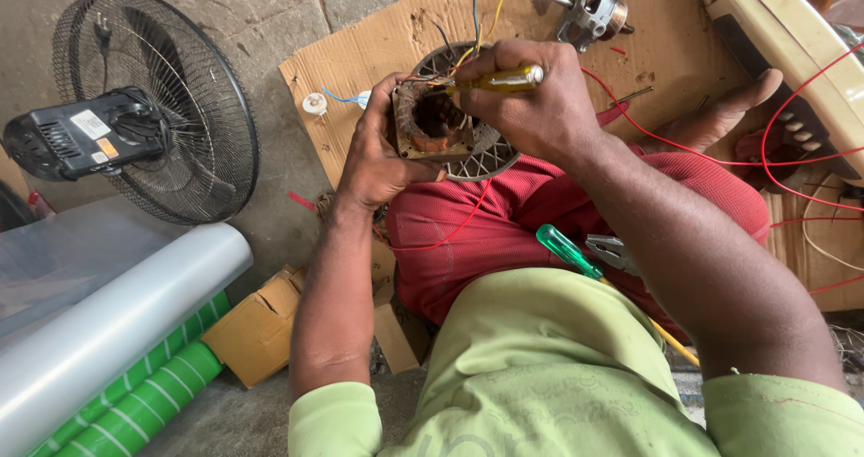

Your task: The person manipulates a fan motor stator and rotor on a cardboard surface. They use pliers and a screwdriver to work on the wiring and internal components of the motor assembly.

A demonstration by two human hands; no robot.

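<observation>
My left hand (376,160) grips the side of a fan motor stator (430,122) with copper windings, resting on my knee in red trousers. My right hand (531,97) is closed around a yellow-handled screwdriver (504,80), its tip at the motor's top edge among thin coloured wires (477,21). The motor sits in a round grey vented housing (490,156). A red wire (450,234) loops under the motor across my leg. A green-handled screwdriver (567,250) and pliers (616,252) lie on my lap.
A sheet of cardboard (378,43) covers the concrete floor. A black fan guard with a motor cover (153,106) stands at left. A metal rotor part (589,7) lies at the top. A cream fan body (783,34) is at right. Plastic rolls (108,331) and a small box (256,327) lie lower left.
</observation>
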